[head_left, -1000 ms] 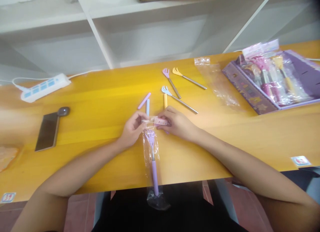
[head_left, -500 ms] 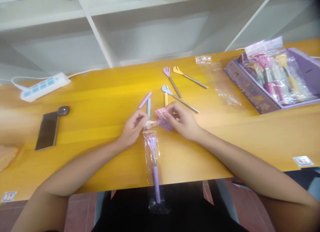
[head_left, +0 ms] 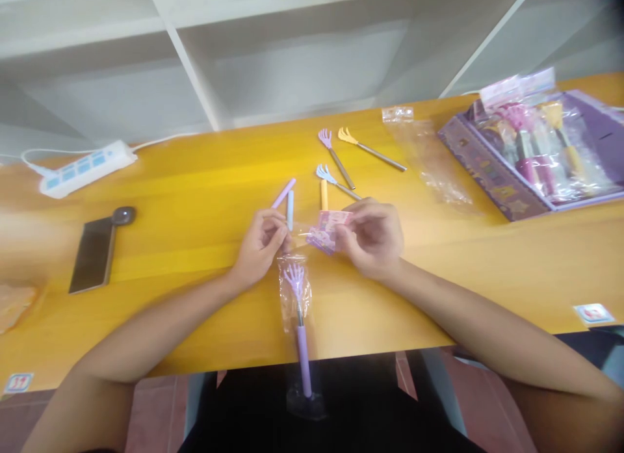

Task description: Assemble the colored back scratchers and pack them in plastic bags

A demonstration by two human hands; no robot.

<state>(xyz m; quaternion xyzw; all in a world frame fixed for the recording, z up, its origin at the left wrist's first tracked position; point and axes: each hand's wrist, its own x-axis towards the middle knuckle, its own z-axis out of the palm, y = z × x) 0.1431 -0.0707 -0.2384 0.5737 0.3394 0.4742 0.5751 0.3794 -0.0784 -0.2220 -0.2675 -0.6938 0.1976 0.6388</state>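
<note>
My left hand (head_left: 260, 245) is closed in a pinch at the top of a clear plastic bag (head_left: 284, 303). Inside the bag lies a purple back scratcher (head_left: 303, 359), its handle reaching past the table's front edge. My right hand (head_left: 377, 235) grips a folded pink and purple printed card (head_left: 322, 238) between thumb and fingers. Clear film stretches from the card toward my left fingertips. Just beyond my hands are a purple tube handle (head_left: 283, 193), a blue one (head_left: 290, 210) and a yellow one (head_left: 324, 195). A blue scratcher head (head_left: 324, 173) has its rod partly hidden by my right hand.
Farther back lie a purple scratcher head (head_left: 325, 138) and a yellow one (head_left: 347, 135) on metal rods. Empty clear bags (head_left: 429, 154) lie beside a purple display box (head_left: 497, 173) of bagged scratchers. Leftward are a power strip (head_left: 92, 167) and a phone (head_left: 92, 255).
My right hand has shifted right with the card, which has turned and spread out. It now covers more of the blue scratcher's rod. My left hand has stayed nearly in place.
</note>
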